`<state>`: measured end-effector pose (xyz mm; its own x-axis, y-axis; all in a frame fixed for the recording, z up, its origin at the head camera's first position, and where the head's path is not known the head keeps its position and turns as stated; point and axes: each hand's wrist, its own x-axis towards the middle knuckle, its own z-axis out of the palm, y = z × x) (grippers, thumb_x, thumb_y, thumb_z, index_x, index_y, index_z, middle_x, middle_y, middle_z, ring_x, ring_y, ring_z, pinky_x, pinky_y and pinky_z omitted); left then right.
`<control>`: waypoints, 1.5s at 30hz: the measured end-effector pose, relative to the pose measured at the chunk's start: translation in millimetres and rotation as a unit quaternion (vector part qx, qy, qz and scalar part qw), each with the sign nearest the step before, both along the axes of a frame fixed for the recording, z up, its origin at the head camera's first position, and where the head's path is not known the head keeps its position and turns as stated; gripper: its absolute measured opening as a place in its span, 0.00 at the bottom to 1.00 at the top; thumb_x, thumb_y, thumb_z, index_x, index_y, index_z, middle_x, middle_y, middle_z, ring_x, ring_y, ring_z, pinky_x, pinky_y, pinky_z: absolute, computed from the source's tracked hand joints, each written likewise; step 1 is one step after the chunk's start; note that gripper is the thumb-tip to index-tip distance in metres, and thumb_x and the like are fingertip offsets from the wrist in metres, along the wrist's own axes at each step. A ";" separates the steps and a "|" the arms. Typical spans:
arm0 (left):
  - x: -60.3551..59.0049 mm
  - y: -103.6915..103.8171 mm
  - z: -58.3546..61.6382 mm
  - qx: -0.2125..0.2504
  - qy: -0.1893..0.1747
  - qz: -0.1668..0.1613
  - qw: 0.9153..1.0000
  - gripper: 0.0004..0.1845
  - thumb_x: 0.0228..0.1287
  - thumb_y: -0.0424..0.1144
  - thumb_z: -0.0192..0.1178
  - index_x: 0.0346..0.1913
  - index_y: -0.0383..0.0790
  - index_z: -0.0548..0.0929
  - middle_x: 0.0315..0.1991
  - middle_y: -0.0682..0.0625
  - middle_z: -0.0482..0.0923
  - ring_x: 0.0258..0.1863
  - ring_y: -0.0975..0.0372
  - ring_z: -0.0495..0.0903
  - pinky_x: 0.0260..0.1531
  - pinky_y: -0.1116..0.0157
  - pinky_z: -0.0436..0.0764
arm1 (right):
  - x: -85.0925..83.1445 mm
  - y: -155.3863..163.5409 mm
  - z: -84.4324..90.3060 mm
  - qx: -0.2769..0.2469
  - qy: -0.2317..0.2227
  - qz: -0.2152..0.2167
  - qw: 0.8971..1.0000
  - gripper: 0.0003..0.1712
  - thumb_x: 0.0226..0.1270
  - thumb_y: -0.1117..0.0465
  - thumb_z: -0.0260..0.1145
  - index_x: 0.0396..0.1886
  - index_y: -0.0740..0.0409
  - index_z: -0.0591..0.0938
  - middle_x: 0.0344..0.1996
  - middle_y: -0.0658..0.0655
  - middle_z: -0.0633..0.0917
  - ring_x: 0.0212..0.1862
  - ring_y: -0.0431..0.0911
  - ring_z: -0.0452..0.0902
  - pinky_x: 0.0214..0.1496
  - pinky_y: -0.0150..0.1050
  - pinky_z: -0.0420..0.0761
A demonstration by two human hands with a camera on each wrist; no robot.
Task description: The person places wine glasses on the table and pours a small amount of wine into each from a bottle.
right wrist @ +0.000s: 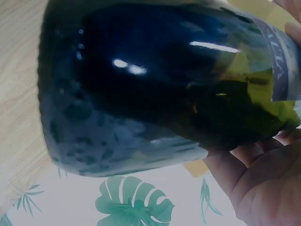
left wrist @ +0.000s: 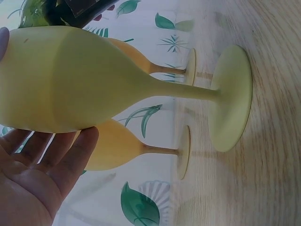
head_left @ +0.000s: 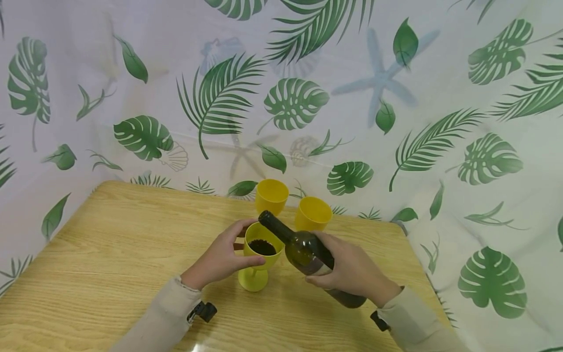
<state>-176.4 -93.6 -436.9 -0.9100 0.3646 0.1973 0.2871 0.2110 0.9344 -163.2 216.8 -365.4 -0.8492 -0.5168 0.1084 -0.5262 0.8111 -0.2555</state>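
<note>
A yellow-green goblet (head_left: 260,259) stands on the wooden table (head_left: 110,254) with dark liquid inside. My left hand (head_left: 222,259) wraps round its bowl (left wrist: 70,80), thumb in front and fingers (left wrist: 66,160) behind. My right hand (head_left: 352,269) grips a dark green wine bottle (head_left: 308,254) by its body, tilted so the mouth hangs over the goblet's rim. In the right wrist view the bottle's base (right wrist: 141,94) fills the frame, with my palm (right wrist: 263,183) under it.
Two more yellow goblets (head_left: 271,195) (head_left: 313,213) stand just behind, near the table's far edge; both appear as orange-yellow goblets (left wrist: 141,146) (left wrist: 155,66) in the left wrist view. A leaf-print curtain (head_left: 308,98) surrounds the table at back and right.
</note>
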 end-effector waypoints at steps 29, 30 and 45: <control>1.6 0.8 1.1 0.005 0.002 -0.004 1.000 0.45 0.59 0.49 0.78 0.77 0.51 0.67 0.68 0.54 0.73 0.66 0.56 0.73 0.64 0.49 0.78 | 2.3 -0.9 -17.9 -0.097 -0.054 -0.037 0.993 0.54 0.50 0.37 0.82 0.75 0.45 0.69 0.59 0.49 0.84 0.55 0.45 0.83 0.56 0.54 0.83; 1.7 0.7 1.6 0.004 0.001 -0.003 1.000 0.45 0.59 0.49 0.78 0.77 0.51 0.67 0.68 0.54 0.73 0.66 0.57 0.73 0.64 0.49 0.78 | 1.9 -1.1 -18.3 -0.102 -0.055 -0.037 0.993 0.54 0.50 0.37 0.83 0.75 0.45 0.69 0.60 0.50 0.84 0.55 0.46 0.83 0.56 0.55 0.82; 1.1 0.4 1.3 0.007 0.001 -0.004 1.000 0.44 0.59 0.51 0.78 0.76 0.53 0.67 0.67 0.55 0.73 0.66 0.57 0.73 0.64 0.49 0.78 | -0.7 -4.4 -21.3 -0.174 -0.068 -0.025 0.982 0.53 0.52 0.42 0.84 0.75 0.41 0.67 0.61 0.51 0.83 0.58 0.49 0.82 0.58 0.58 0.82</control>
<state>-175.3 -93.2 -435.7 -0.9065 0.3693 0.2047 0.2908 0.1945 0.9368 -163.9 212.4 -386.6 -0.8914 -0.4256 0.1559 -0.4301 0.6859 -0.5870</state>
